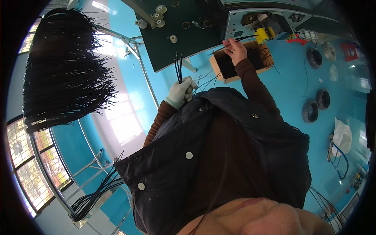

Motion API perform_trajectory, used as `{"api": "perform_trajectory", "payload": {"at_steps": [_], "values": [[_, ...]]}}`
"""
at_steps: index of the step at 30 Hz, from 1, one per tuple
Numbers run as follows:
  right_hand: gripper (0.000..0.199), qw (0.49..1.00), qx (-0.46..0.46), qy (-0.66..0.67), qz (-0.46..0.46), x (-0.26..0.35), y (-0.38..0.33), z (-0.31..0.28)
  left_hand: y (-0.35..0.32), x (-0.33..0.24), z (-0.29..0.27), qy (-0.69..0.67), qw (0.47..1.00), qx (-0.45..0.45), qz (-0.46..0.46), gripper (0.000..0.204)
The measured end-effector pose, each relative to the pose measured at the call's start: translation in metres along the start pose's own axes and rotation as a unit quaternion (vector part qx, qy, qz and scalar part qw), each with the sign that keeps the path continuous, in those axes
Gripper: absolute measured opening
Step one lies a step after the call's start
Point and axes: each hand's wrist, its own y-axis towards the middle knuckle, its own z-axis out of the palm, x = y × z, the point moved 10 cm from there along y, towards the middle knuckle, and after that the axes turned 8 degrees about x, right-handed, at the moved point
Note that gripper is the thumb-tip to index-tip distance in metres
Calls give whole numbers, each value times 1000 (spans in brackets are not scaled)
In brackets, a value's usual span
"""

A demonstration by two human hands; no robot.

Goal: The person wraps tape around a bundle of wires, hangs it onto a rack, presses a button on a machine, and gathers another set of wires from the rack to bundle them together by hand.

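Observation:
My left hand (181, 93) wears a pale glove and is closed around several black wires (179, 70). Their ends stick up past the fist, and the lower lengths trail off to the right. Bare and raised at the front of a grey machine (244, 31), my right hand (237, 51) pinches a single thin black wire (247, 38). That wire runs toward a yellow part (262, 35) on the machine; its exact end there is too small to tell. Below the right hand stands an open cardboard box (270, 58) with dark wires in it.
A dark green tabletop (164, 47) carries small spools (158, 16) and rings. At left, a thick bundle of black wires (66, 70) hangs on a metal frame (137, 51). Wire coils (310, 111) and a white bag (342, 133) lie on the blue floor at right.

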Motion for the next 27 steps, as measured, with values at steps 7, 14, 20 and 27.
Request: {"api": "perform_trajectory", "payload": {"at_steps": [7,14,20,27], "values": [[26,999,-22,-32,-7,-5,1,-9,-1,-3,1,18,1000,-3,8,23],[28,999,-23,-44,-21,-8,1,-19,-5,-9,4,8,998,-55,17,27],[28,996,-19,-87,-15,-7,-2,-17,0,-4,-4,41,999,-23,12,32],[29,969,79,-236,-6,-64,-33,35,3,-16,-9,31,995,-81,57,32]]}}
